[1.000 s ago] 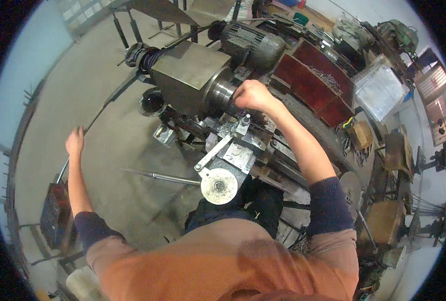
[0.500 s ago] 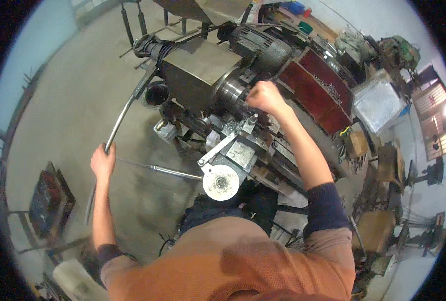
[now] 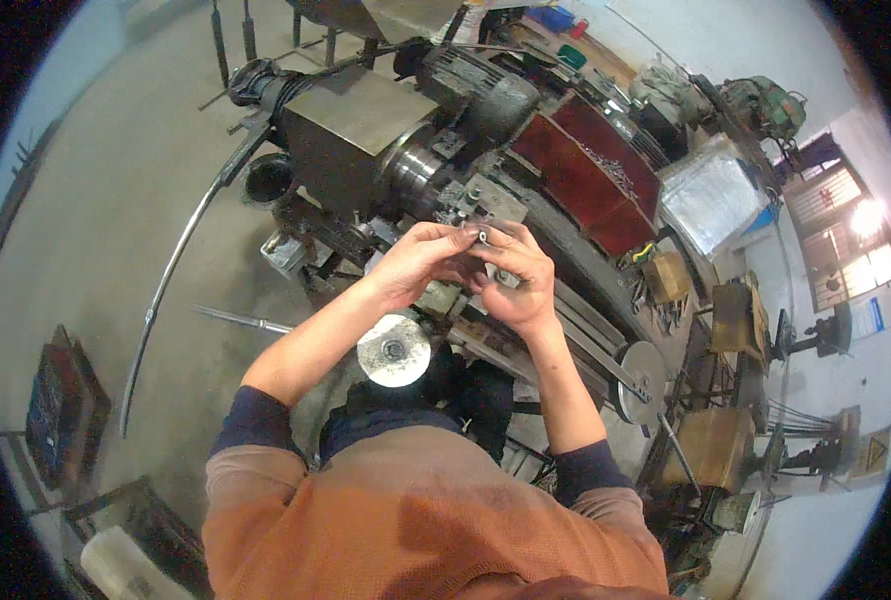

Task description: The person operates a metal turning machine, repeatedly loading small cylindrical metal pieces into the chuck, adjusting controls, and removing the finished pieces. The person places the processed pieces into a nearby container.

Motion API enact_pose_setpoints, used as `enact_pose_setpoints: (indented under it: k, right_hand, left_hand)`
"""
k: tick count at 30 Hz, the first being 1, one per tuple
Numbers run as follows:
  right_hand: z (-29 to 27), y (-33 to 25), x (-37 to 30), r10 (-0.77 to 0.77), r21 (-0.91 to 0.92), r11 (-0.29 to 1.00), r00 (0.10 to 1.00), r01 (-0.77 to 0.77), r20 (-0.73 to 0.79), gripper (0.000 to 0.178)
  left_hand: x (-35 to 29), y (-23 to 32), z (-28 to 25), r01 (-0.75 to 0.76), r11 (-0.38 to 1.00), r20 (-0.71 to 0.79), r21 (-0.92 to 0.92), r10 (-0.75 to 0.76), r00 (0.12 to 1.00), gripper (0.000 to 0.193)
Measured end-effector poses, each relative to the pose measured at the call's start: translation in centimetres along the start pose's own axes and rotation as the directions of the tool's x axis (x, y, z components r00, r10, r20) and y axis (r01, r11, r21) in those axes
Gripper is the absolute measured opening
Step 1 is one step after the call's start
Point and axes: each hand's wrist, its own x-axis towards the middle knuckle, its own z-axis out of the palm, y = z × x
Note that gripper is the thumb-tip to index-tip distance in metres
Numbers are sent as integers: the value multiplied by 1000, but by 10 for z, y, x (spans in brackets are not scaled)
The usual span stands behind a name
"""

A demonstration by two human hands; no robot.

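Observation:
My left hand [image 3: 413, 266] and my right hand [image 3: 521, 282] meet in front of me, over the carriage of a small lathe. Pinched between their fingertips is a small metal ring [image 3: 482, 238]; the fingers cover most of it, and its full shape cannot be made out. Just beyond the hands sits the lathe's round steel chuck [image 3: 414, 176], fixed to the grey headstock [image 3: 353, 110]. A pale round handwheel [image 3: 394, 368] is below my left forearm. The long bent metal lever [image 3: 170, 262] slants down at the left, untouched.
A dark red metal tray [image 3: 587, 178] with metal shavings stands behind the lathe, next to the motor [image 3: 477, 88]. Toward the right are a second handwheel [image 3: 641, 385] and a cardboard box [image 3: 665, 277]. A dark bin-like frame [image 3: 65, 410] rests on the floor at left.
My left hand has let go of the long lever and come right to the middle. My right hand has drawn back from the chuck, and both now hold the small ring. The view has shifted right.

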Motion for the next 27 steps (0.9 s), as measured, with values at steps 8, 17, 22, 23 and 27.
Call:
enact_pose_setpoints:
  k: [8, 17, 22, 23, 27]
  right_hand:
    - [-10, 3, 5, -51, -59, 996, 972, 67, 227, 30]
    - [8, 25, 51, -68, 13, 997, 874, 71, 481, 21]
    - [28, 96, 84, 341, -410, 905, 764, -111, 547, 25]
    - [34, 111, 86, 381, -452, 884, 750, -123, 540, 26]
    - [55, 138, 89, 362, -419, 902, 718, -107, 595, 28]
  left_hand:
    - [-5, 29, -4, -44, 692, 48, 721, 13, 999, 31]
    - [-27, 71, -33, -8, 509, 25, 861, -27, 999, 28]
    - [-84, 133, -98, 152, 242, -227, 958, 320, 920, 28]
    - [-97, 143, -107, 234, 145, -274, 961, 420, 865, 29]
    - [-178, 160, -180, 613, -428, -276, 664, 622, 733, 31]
